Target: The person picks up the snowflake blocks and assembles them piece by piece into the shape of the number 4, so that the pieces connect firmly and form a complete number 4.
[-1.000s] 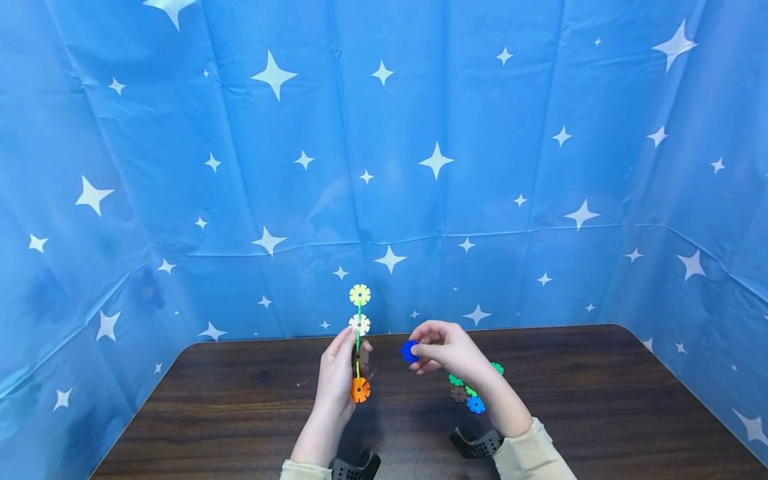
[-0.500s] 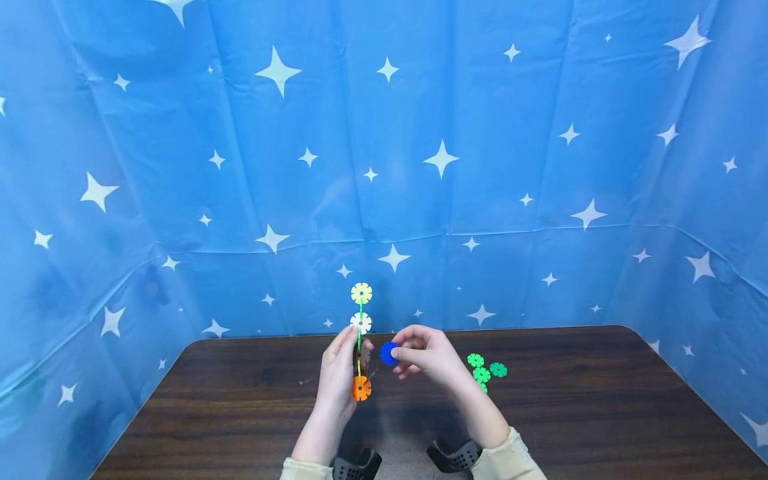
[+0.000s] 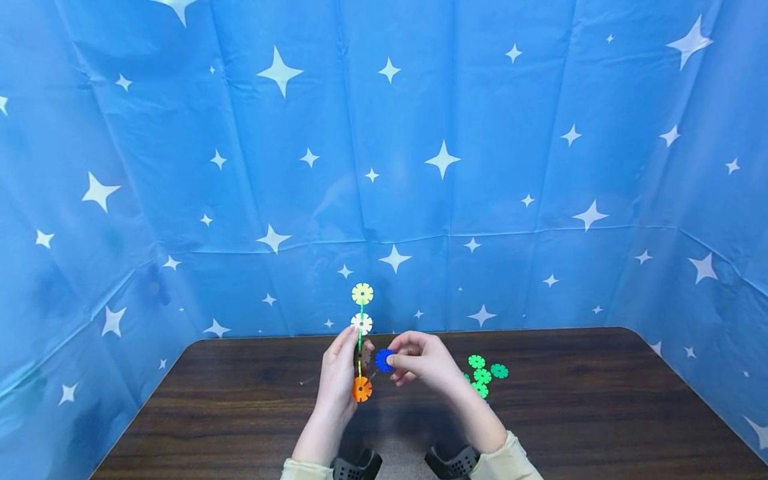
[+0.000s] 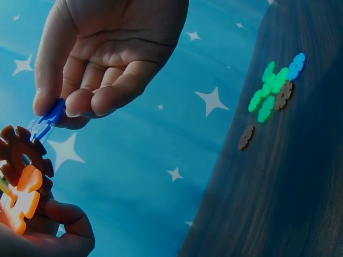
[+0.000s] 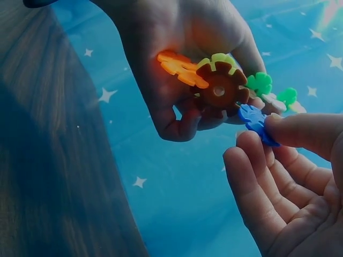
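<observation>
The right grip pinches the blue disc just beside the brown disc, slots best lined up squarely before a firm push, while the left grip curls round the chain, left of the green discs on the bench.

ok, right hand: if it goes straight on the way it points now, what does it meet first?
Probably the brown disc in the chain the left hand holds; the blue disc pinched in the right hand leads. Depth is unclear: the discs may already touch.
</observation>
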`<action>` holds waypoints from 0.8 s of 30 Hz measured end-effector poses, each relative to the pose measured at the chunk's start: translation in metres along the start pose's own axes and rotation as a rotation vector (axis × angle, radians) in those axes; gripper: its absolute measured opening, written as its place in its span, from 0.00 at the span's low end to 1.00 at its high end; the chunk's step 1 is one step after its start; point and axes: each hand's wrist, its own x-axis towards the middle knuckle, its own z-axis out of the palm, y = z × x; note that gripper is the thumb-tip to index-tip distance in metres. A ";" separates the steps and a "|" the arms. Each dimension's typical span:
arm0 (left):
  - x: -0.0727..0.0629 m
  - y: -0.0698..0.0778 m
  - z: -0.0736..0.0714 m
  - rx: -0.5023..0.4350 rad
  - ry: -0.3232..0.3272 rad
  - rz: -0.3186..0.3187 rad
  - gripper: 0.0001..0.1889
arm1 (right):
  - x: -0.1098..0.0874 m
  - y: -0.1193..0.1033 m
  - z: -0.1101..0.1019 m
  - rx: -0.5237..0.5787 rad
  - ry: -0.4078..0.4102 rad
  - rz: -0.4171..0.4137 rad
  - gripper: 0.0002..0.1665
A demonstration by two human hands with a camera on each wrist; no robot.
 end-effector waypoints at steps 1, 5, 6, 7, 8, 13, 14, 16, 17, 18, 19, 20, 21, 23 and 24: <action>0.000 0.000 0.000 -0.003 0.002 -0.002 0.16 | 0.000 0.000 0.001 -0.002 0.001 -0.001 0.11; -0.001 -0.001 0.000 0.000 0.008 0.001 0.16 | 0.000 0.000 0.002 0.001 0.011 -0.001 0.11; -0.001 -0.001 0.000 0.002 0.009 0.003 0.16 | -0.001 0.000 0.002 0.002 0.013 -0.003 0.11; -0.001 -0.001 0.000 0.005 0.010 0.004 0.16 | -0.001 0.000 0.003 0.004 0.015 -0.005 0.11; 0.000 -0.001 0.000 0.008 0.011 0.006 0.16 | -0.001 -0.001 0.003 0.005 0.016 -0.006 0.11; 0.000 -0.001 0.000 0.014 0.019 0.001 0.17 | -0.002 0.000 0.004 0.016 0.016 -0.001 0.11; 0.000 -0.001 0.000 0.013 0.022 0.001 0.17 | -0.002 0.000 0.004 0.017 0.015 0.003 0.11; 0.000 -0.001 0.000 0.014 0.028 0.001 0.16 | -0.002 -0.001 0.005 0.023 0.015 0.005 0.11; 0.000 -0.001 0.000 0.015 0.029 0.003 0.16 | -0.002 -0.001 0.005 0.023 0.015 0.005 0.11; 0.000 -0.001 0.000 0.014 0.029 0.003 0.16 | -0.003 -0.001 0.005 0.024 0.012 0.004 0.11; 0.000 0.000 0.000 0.013 0.029 0.005 0.16 | -0.003 -0.002 0.006 0.023 0.010 0.001 0.11; 0.000 0.000 0.000 0.011 0.028 0.007 0.16 | -0.003 -0.002 0.006 0.023 0.008 -0.001 0.11; 0.000 0.001 0.000 0.009 0.026 0.009 0.16 | -0.003 -0.002 0.006 0.022 0.008 -0.004 0.12; 0.000 0.001 0.001 0.003 0.020 0.013 0.16 | -0.003 -0.001 0.006 0.019 0.003 -0.010 0.11; 0.000 0.002 0.001 0.000 0.018 0.015 0.16 | -0.003 -0.001 0.007 0.017 0.002 -0.014 0.11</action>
